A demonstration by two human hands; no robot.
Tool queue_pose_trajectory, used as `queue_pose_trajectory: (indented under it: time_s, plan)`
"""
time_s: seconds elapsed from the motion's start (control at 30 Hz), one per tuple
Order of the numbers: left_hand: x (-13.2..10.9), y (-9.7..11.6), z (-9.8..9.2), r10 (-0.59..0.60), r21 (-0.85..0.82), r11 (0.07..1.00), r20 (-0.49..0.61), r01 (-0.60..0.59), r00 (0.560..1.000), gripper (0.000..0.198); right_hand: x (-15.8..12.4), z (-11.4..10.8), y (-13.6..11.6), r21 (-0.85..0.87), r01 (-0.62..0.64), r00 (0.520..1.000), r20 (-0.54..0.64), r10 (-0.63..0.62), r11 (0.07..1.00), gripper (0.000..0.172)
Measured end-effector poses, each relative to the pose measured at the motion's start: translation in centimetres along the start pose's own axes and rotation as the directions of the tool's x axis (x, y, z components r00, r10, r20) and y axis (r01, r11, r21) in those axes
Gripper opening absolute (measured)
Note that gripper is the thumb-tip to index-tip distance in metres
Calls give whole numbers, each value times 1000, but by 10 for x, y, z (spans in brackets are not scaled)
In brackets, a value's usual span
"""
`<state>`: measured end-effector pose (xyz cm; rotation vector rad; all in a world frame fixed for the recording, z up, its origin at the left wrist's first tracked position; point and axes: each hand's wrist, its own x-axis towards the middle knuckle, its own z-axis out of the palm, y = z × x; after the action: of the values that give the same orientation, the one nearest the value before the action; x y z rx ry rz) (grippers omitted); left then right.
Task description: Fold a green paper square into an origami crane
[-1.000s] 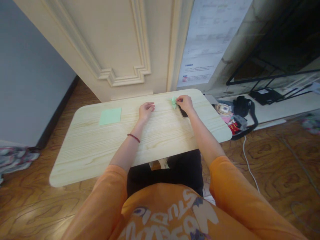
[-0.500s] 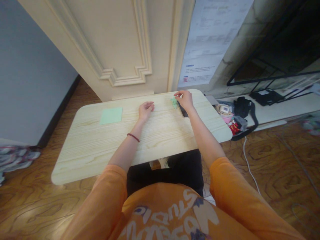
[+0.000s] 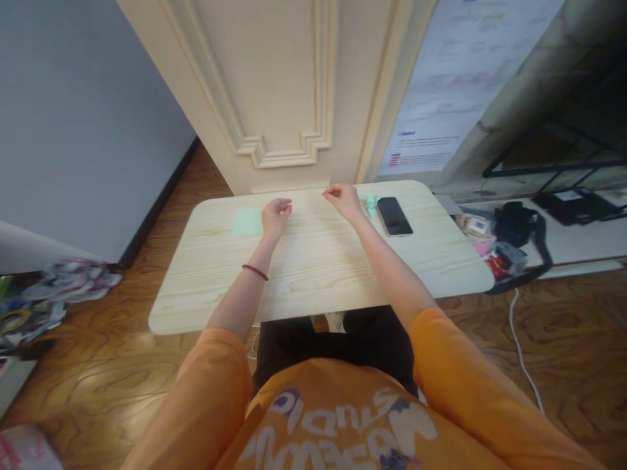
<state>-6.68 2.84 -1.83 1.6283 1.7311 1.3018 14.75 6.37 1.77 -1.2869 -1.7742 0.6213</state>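
Observation:
On the pale wood-grain table [image 3: 313, 281], a flat light-green square of paper [image 3: 246, 222] lies left of centre. My left hand [image 3: 277, 217] is at its right edge, partly covering it; its fingers are loosely bent and apart, with nothing in them. My right hand [image 3: 343, 199] hovers near the table's back edge. Its thumb and fingertips are drawn together, and no object shows between them. A small crumpled-looking green folded paper piece [image 3: 372, 203] sits to the right of that hand. Against its right side lies a black-screened phone [image 3: 394, 216].
A panelled cream wall [image 3: 281, 85] rises behind the table, with a printed sheet [image 3: 431, 104] hung at right. Off the table's right end, a low shelf holds a black bag [image 3: 519, 225] and small items. A white cable [image 3: 522, 352] runs over the wooden floor.
My right hand has left the green folded piece and moved left, uncovering the phone. My left hand has come to the green square's edge. The view has turned left.

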Motion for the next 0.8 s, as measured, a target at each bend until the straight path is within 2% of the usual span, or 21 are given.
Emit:
queue_pose_trajectory:
  time_s: [0.07, 0.17, 0.23, 0.33, 0.5, 0.6, 0.8]
  plan:
    - [-2, -5, -18, 24, 176, 984, -25, -19, 999, 25, -1, 16, -5, -9, -7, 999, 37, 8, 1000, 11]
    - [-7, -12, -39, -2, 440, 898, -52, 24, 999, 31, -5, 37, -8, -56, -8, 995, 104, 14, 998, 15]
    - [-10, -18, -46, -29, 515, 856, -40, 46, 999, 38, -9, 49, -6, -134, 50, 991, 133, -32, 990, 17]
    - [-14, -29, -48, -49, 521, 852, -11, 47, 999, 45, -17, 60, -1, -255, 169, 971, 206, -118, 952, 25]
    - [-18, -38, -45, -34, 369, 928, -47, 49, 998, 40, -29, 66, 11, -315, 230, 952, 269, -146, 921, 35]
    - [-19, -36, -43, -50, 336, 940, -54, 65, 997, 37, -32, 64, 17, -286, 262, 945, 272, -184, 922, 37]
    - [-18, -24, -35, -36, 421, 907, -5, 35, 999, 15, -39, 60, 18, -271, 298, 934, 279, -222, 915, 36]
